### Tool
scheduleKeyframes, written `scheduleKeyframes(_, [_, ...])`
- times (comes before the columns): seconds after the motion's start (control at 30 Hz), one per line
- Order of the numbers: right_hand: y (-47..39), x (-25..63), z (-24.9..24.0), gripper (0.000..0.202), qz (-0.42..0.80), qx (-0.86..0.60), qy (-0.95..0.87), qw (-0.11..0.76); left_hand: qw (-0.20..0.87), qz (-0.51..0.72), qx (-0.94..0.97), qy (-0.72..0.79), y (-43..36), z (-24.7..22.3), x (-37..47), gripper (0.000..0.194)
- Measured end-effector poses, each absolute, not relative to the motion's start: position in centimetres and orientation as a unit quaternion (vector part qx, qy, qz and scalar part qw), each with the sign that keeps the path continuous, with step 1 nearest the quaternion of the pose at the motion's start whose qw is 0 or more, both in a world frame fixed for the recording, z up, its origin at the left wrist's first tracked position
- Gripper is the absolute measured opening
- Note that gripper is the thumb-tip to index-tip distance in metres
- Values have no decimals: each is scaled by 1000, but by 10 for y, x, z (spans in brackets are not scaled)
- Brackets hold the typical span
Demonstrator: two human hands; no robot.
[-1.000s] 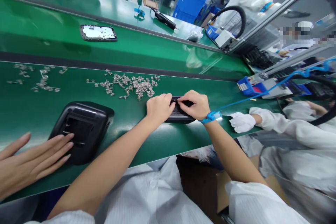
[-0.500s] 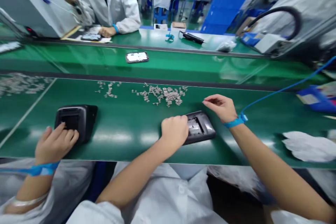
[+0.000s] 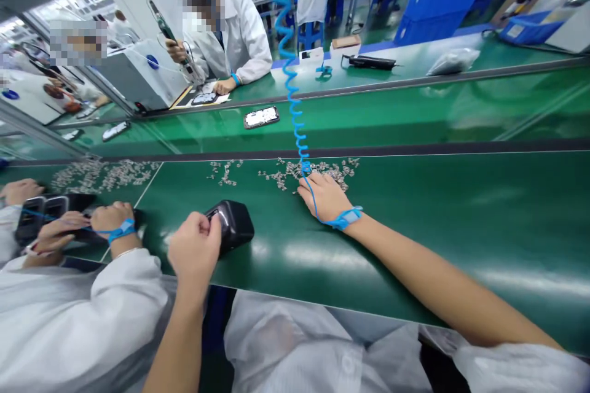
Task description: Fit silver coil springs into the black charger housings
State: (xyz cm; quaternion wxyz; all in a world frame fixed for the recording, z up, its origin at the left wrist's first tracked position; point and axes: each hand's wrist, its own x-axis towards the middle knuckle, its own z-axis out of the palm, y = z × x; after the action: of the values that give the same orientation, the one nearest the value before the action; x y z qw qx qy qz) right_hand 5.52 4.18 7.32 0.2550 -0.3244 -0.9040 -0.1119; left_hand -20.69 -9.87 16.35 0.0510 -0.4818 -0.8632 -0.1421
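My left hand (image 3: 196, 249) is closed at the left side of a black plastic housing (image 3: 237, 226), its fingers curled against the housing on the green bench. Further right, my right hand (image 3: 325, 196), with a blue wrist strap, reaches over a loose pile of small metal parts (image 3: 338, 172). Its fingers point down at the near edge of the pile, and the fingertips are partly hidden, so what they pinch, if anything, cannot be made out.
Left of me, a co-worker's hands (image 3: 113, 218) work near black housings (image 3: 34, 215) and more small parts (image 3: 104, 175). Across the bench (image 3: 415, 209), a phone-like board (image 3: 261, 117) lies on the green strip. A coiled blue cord (image 3: 292, 86) hangs down to my right wrist.
The view has swung left. My right hand has moved left and forward onto the small parts. The housing by my left hand now sits further left and is turned, with my hand at its left side.
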Motion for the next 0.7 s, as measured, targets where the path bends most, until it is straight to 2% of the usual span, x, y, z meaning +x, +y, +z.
scheduleKeyframes(0.1, [43,58,61,19,-116,-356,-885,277,4,-209,-610,-764,-75,147,-162,24])
scheduleKeyframes(0.17, [39,65,59,17,-108,-361,-872,314,-35,-226,-672,-704,-52,128,-128,10])
scheduleKeyframes(0.3, [29,83,65,17,-61,-377,-834,398,-101,-289,-734,-607,-13,97,-84,25])
scheduleKeyframes(0.4, [26,92,69,20,-22,-381,-824,418,-138,-305,-758,-559,-3,87,-78,24])
scheduleKeyframes(0.6, [32,94,68,18,59,-377,-834,398,-173,-375,-731,-542,-2,82,-88,24])
scheduleKeyframes(0.7, [34,94,68,13,105,-355,-818,440,-169,-426,-704,-542,2,80,-88,18])
